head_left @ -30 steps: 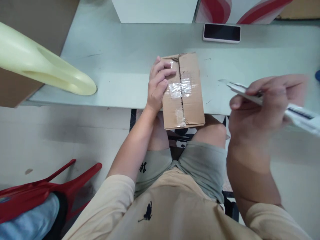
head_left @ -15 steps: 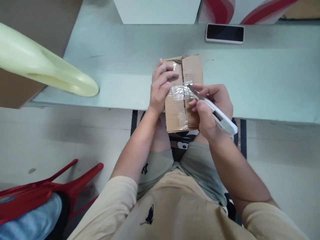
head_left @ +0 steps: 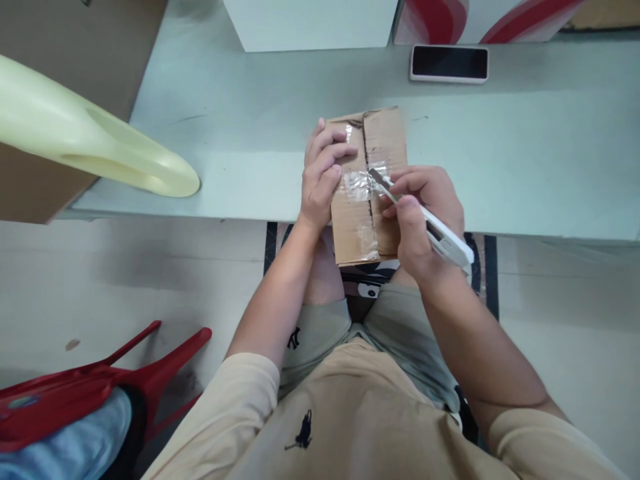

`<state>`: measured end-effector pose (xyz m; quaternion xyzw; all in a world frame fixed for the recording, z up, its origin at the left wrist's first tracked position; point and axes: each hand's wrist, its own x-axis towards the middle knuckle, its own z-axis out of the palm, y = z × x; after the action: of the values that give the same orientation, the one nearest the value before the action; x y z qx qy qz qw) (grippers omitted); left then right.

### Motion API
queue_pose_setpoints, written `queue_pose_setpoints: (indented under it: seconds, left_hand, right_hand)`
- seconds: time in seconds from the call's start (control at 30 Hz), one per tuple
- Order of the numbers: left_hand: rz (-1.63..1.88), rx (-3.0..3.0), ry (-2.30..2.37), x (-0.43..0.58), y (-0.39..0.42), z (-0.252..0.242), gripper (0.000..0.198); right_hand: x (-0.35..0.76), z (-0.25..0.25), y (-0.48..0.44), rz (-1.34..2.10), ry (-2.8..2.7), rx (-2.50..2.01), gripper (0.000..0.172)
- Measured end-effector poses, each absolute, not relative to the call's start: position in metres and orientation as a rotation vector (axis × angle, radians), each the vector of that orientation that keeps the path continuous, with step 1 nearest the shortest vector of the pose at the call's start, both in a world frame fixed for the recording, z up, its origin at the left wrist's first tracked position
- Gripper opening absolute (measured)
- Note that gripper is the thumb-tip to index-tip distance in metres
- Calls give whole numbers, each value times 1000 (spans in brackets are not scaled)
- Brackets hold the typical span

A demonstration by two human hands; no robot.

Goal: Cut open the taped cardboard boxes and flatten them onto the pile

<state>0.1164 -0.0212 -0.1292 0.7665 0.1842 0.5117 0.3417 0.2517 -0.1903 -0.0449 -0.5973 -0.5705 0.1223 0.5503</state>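
Observation:
A small cardboard box [head_left: 350, 223] with clear tape [head_left: 357, 185] across its middle seam lies at the table's front edge, its near end jutting past the edge. My left hand [head_left: 323, 173] grips the box's left side, fingers spread over the top and thumb on the flap. In my right hand [head_left: 425, 213] is a white utility knife [head_left: 447, 243], blade out. The blade's tip is at the taped centre seam; whether it has gone into the tape cannot be made out. Some right fingers rest near the box's right flap.
A black-screened phone-like device [head_left: 450, 64] lies behind the box on the pale green table [head_left: 250, 120]. White box [head_left: 310, 23] at the back, pale yellow curved object [head_left: 125, 150] at left, red chair [head_left: 65, 400] at lower left.
The knife has shifted slightly left with my right hand, its blade tip now at the seam. My left hand keeps its hold on the box. The view has moved a little.

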Motion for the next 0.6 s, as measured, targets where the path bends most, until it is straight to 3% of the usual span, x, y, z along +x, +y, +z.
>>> queue_pose_setpoints:
  seconds: [0.23,0.6]
  left_hand:
    - [1338,2028,446,115,-21,-128,45]
    - [1278,2023,504,113,-21,-131,51]
  right_hand:
    - [249,-36,-189,101,-1444,-1389,13]
    - [246,-36,-188,101,-1455,-1422,11]
